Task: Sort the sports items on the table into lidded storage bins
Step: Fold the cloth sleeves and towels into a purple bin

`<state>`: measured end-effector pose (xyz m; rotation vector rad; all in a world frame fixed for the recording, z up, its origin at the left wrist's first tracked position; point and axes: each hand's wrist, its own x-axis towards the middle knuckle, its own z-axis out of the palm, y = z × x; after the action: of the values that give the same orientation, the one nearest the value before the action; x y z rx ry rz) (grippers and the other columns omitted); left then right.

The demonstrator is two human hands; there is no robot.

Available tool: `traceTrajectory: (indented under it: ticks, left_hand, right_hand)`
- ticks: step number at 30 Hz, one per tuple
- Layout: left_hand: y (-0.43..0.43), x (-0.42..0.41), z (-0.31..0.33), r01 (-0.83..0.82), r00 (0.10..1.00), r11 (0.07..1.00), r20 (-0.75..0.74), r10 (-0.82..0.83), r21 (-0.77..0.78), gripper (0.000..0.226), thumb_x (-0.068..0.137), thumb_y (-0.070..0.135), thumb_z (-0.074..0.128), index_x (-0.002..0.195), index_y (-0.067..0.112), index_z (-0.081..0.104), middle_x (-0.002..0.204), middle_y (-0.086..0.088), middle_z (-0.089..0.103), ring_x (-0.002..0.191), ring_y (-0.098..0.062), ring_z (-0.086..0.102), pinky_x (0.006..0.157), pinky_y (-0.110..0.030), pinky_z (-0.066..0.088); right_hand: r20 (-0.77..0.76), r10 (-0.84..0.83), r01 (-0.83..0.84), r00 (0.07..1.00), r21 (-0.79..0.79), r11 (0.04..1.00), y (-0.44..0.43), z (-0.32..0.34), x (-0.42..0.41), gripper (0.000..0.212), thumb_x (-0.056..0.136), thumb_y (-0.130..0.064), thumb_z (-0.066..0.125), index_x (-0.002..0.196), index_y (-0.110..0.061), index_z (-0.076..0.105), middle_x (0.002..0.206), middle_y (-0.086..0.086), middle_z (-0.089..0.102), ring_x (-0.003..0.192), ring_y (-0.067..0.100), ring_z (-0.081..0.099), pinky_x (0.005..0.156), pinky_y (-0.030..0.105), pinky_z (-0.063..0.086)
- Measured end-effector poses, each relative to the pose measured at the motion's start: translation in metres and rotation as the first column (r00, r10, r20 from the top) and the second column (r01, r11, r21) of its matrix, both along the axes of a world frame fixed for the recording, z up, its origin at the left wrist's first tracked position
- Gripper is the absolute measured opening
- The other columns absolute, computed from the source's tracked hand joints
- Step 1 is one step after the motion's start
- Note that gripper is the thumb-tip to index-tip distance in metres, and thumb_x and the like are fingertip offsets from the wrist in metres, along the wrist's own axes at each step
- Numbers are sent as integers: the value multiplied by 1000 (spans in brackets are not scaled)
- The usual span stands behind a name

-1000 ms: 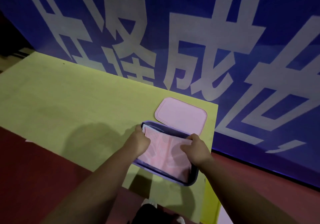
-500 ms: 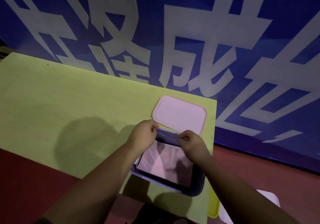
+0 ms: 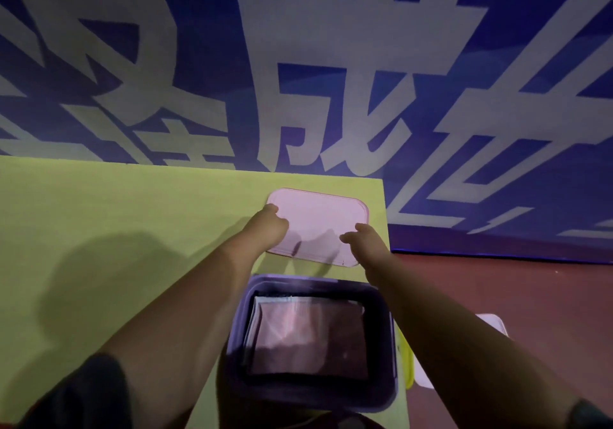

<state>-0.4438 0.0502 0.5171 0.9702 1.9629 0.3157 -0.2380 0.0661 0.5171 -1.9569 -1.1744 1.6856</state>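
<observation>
A yellow-green rectangular tabletop (image 3: pixel 116 229) stands against a blue banner with large white characters (image 3: pixel 331 63), beside a dark red floor (image 3: pixel 497 289). Near the table's right front corner sits an open purple plastic storage bin with rounded corners (image 3: pixel 238 345). Flat inside it lies a folded pink fabric item in a clear wrapper (image 3: pixel 308 339), filling most of the bin floor. Behind the bin, apart from it, a pale pink rounded-rectangle plastic lid (image 3: pixel 318 216) lies flat on the table near the back edge.

The bin's interior is in deep shadow, so what the folded item is cannot be made out. A pale object on the floor (image 3: pixel 496 324) at the right is mostly hidden by the right forearm.

The left hand (image 3: pixel 265 229) rests curled on the lid's left edge; the right hand (image 3: pixel 363 241), fingers bent and loosely parted, meets the lid's near right part. Whether either actually grips the lid cannot be told.
</observation>
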Motion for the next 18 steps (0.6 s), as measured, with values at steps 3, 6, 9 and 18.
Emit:
traceTrajectory:
  ticks: [3,6,9,18]
  left_hand:
    - [9,-7,-24,-67,998,998,-13,67,-13,60,94,27,48,149,9,30,147,-14,44,126,-35,49,104,-38,42]
    - [18,-11,-46,-163,987,986,15,163,18,64,98,42,44,149,6,28,151,-16,39,133,-36,43,110,-41,36]
    - [20,-8,-49,-233,964,972,129,233,-20,69,101,45,38,154,9,13,158,-12,28,141,-33,34,111,-38,29]
    - [10,-33,-32,-525,671,843,554,493,-114,75,97,64,12,136,14,52,131,-8,59,122,-29,52,106,-40,37]
  right_hand:
    - [-13,-104,103,995,-57,993,9,-21,-1,65,94,-8,54,152,-5,24,151,12,37,126,29,43,91,31,35]
    - [54,-161,166,985,-96,982,17,-40,-5,50,90,-3,57,136,2,38,124,22,54,91,22,52,65,30,41]
    - [103,-187,201,977,-145,969,19,-51,-6,47,88,-5,61,129,5,42,101,14,52,76,19,48,54,30,36]
    - [62,-310,310,949,4,951,20,-20,7,29,87,-34,50,106,-13,59,112,8,60,95,23,58,79,34,49]
